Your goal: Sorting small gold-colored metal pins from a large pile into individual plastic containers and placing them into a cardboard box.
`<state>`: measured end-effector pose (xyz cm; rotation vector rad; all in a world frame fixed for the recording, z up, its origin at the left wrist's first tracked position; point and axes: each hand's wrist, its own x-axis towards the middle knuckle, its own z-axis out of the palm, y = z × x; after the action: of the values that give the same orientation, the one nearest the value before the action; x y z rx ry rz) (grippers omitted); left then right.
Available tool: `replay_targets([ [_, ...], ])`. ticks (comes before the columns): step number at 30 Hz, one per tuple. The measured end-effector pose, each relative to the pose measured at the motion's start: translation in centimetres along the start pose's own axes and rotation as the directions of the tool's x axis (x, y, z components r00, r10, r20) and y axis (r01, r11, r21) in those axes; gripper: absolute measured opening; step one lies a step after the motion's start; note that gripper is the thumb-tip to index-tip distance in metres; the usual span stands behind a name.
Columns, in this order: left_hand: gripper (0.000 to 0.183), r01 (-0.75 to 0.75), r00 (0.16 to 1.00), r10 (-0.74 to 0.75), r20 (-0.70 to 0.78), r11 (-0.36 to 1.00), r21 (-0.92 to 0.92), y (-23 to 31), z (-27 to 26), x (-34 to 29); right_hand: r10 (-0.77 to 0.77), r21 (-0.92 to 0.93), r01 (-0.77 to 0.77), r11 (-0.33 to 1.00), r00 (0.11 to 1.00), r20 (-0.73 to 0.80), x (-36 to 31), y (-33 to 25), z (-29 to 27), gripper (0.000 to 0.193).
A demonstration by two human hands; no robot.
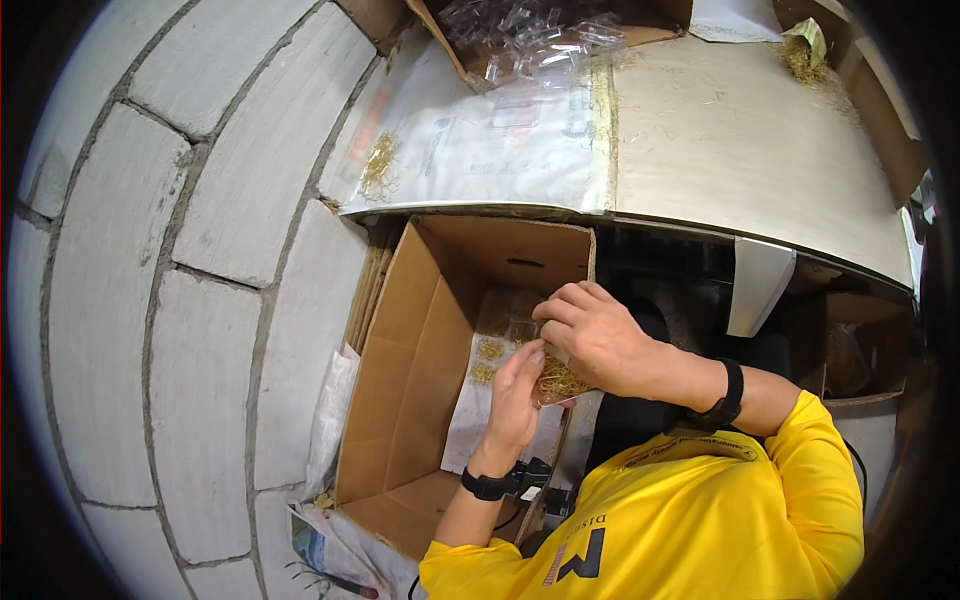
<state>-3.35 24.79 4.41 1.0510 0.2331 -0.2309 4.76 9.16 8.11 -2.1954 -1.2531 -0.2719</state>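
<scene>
Over the open cardboard carton (400, 330), both my hands meet at a small clear plastic box (562, 384) filled with thin gold-coloured metal pieces. My left hand (514, 398) grips it from the left and below, thumb upward. From the right, my right hand (605, 342) reaches across its top, fingers bent and closed at its far edge; the fingertips are partly hidden. Down in the carton, next to my left hand, lie small clear boxes with gold pieces (484, 373). White paper (462, 440) lines the carton's bottom.
Beyond the carton is a worktable (740, 130), partly covered by a white plastic sheet (450, 150). On it are a pile of gold pieces (379, 168), a heap of clear plastic boxes (540, 45) and a spilling bag (803, 55). A block wall (200, 330) stands left; another carton (868, 350) sits right.
</scene>
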Motion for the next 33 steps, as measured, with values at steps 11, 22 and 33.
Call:
replay_targets([
  [11, 0.041, -0.009, 0.999, 0.013, 0.032, 0.994, -0.109, -0.1, -0.3, -0.1, 0.474, 0.726, -0.366, 0.582, 0.878, 0.062, -1.3, -0.4, 1.3, 0.008],
  [22, 0.033, -0.063, 0.997, 0.059, -0.055, 0.995, -0.071, 0.2, -1.4, -0.2, 0.220, 0.342, -0.183, 0.922, 0.973, -0.072, -2.8, -1.1, -0.6, 0.035],
  [33, 0.032, -0.153, 0.954, 0.140, -0.263, 0.988, -0.026, -1.2, -9.6, 0.4, 0.329, 0.165, -0.324, 0.931, 0.944, -0.001, -7.9, 1.5, -4.3, 0.032],
])
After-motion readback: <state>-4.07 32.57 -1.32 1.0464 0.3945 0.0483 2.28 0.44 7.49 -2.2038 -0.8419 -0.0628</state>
